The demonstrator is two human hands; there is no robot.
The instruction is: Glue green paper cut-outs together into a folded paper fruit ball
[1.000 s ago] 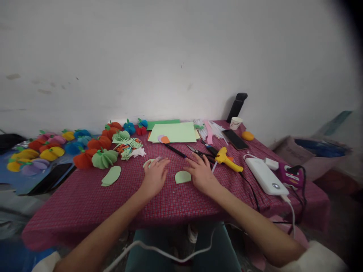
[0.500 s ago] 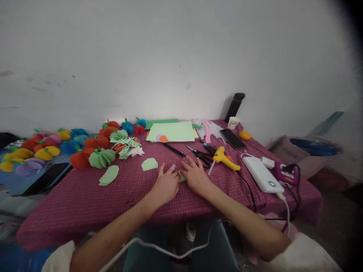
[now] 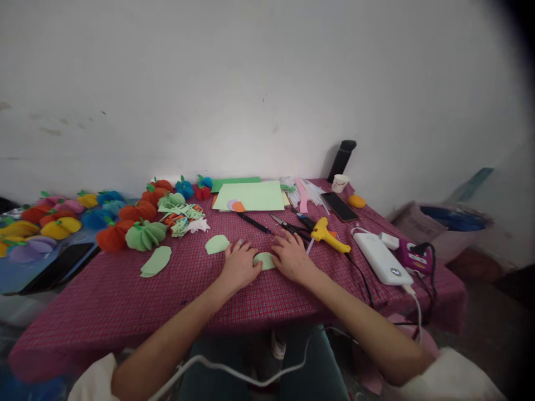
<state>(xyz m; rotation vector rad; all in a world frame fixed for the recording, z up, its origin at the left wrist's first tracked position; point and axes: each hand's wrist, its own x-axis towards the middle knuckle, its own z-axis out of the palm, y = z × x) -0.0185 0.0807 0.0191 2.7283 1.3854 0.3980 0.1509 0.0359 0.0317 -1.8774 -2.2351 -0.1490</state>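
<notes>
A small light green felt-like piece (image 3: 264, 260) with a curved upper edge lies on the table between my two hands. My left hand (image 3: 239, 264) rests at its left end, thumb at the lower edge and fingers spread on the cloth. On the other end lies my right hand (image 3: 294, 258), palm down with its fingers apart. To the left are a similar light green piece (image 3: 217, 244) and a small stack of light green pieces (image 3: 156, 262). Scissors (image 3: 291, 227) lie just beyond my right hand, near a yellow glue gun (image 3: 328, 236).
Felt pumpkins (image 3: 146, 235) and scraps (image 3: 184, 219) crowd the left. Light green sheets (image 3: 251, 195), a black pen (image 3: 254, 223) and glue sticks (image 3: 315, 195) lie behind. At right are a phone (image 3: 339, 206), a paper cup (image 3: 340, 182), a white power bank (image 3: 382, 259) and cables.
My hands have moved slightly apart, and more of the light green piece between them shows. My left hand's raised fingers have come down onto the cloth. The view has shifted slightly.
</notes>
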